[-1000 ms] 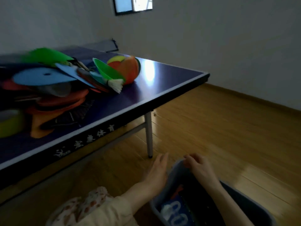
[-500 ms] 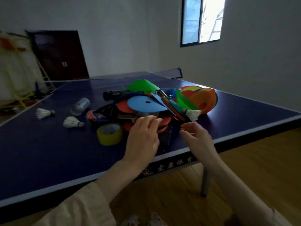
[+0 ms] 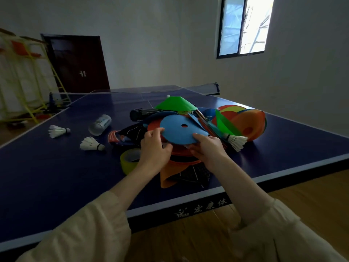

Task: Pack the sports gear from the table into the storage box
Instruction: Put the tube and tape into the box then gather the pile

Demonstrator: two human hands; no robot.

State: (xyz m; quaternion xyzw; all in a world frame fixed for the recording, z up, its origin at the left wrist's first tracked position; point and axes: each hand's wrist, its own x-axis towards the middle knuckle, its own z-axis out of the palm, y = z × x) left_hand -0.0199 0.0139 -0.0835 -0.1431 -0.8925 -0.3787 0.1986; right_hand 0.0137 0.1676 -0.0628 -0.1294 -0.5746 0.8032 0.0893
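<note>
A heap of sports gear lies on the dark blue table tennis table (image 3: 56, 176). On top sits a blue disc cone (image 3: 181, 131) with a hole in its middle. My left hand (image 3: 154, 150) pinches its left edge and my right hand (image 3: 205, 150) grips its near right edge. Under it lie red and orange disc cones (image 3: 170, 176), a green cone (image 3: 175, 104), an orange cone stack (image 3: 249, 123) and a dark net bag. A yellow tape roll (image 3: 130, 159) sits by my left wrist. The storage box is out of view.
Three shuttlecocks lie loose: two to the left (image 3: 58, 131) (image 3: 91, 144), one on the right of the heap (image 3: 237, 141). A clear tube (image 3: 100, 124) lies behind them. The net (image 3: 132, 91) crosses the table. A yellow rack (image 3: 28, 76) stands at far left. Wooden floor lies below the near edge.
A second ago both hands were down at the storage box on the floor. They rose to the table, and now both have closed on the blue disc cone's edges.
</note>
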